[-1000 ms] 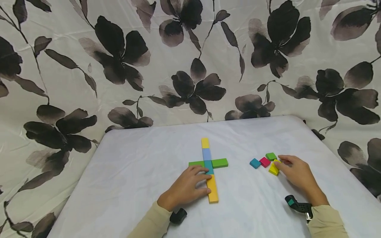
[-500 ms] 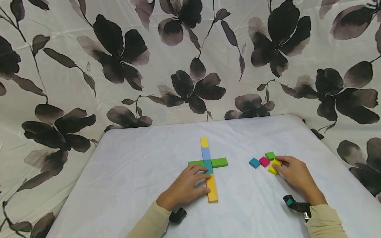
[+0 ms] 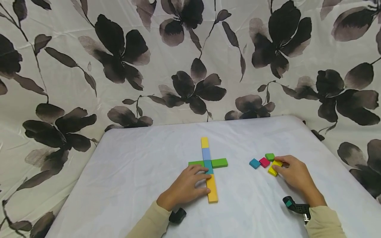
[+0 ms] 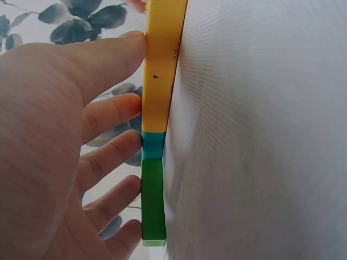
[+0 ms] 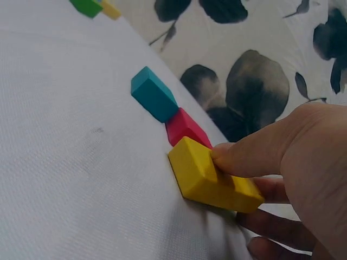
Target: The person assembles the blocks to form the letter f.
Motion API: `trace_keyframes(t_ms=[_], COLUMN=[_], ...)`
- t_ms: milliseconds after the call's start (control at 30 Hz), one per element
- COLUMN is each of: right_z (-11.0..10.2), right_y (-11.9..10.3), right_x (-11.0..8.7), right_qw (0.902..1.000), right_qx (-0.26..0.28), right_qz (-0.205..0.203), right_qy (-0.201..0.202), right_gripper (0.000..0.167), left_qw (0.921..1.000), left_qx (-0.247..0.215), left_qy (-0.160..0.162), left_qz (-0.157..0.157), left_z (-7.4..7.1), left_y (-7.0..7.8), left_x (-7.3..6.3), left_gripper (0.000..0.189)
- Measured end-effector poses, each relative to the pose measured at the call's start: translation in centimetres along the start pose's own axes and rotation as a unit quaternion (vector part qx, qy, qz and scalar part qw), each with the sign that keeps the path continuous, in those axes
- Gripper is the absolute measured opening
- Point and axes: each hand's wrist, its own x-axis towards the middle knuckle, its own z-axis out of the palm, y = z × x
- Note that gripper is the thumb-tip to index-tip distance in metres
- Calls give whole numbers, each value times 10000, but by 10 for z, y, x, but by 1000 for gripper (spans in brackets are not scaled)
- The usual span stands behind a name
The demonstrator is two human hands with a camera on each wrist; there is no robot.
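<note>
Toy blocks lie as a cross in the head view: a yellow block [image 3: 204, 142] at the top, a light blue block [image 3: 206, 154], a teal block [image 3: 209, 168], two green blocks [image 3: 219, 163] as the arms, and a long orange-yellow block [image 3: 212, 193] below. My left hand [image 3: 184, 187] rests along the cross's left side, fingers spread, fingertips [image 4: 130, 103] against the orange-yellow, teal and green blocks. On the right, my right hand [image 3: 297, 173] pinches a bright yellow block [image 5: 195, 170] between thumb and fingers; the fingers behind it are partly hidden.
Beside the bright yellow block lie a red block [image 3: 264, 162], a teal block [image 3: 254, 163] and a small green block [image 3: 270, 157]. A white cloth [image 3: 134, 158] covers the table, and a floral curtain [image 3: 232, 66] hangs behind its far edge.
My right thumb and fingers have closed in on the bright yellow block, which has shifted very slightly. The left hand and the cross stay as they were.
</note>
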Motion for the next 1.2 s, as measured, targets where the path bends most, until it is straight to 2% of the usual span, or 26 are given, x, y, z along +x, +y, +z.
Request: trace_keyframes(t_ms=[233,667,900,1200], right_z=[0,-6,-4,8], right_y=[-4,-9,-13,-25], right_x=[-1,0,0,-2], right_qw=[9993,9999,9980,9884], right_qx=[-45,103,588,1495], right_qz=[-205,-97,-71,195], right_qy=[309,22,215,188], right_gripper=[46,59,61,58], left_qw=[10000,10000,9999,10000], left_qx=[-6,10,3,-24], left_qy=[49,88,85,58], left_qz=[30,46,60,39], left_z=[-2,-3,-2,-1], left_y=[0,-1,-1,-1], left_x=[-1,1,2,1], left_gripper=[47,48,48,48])
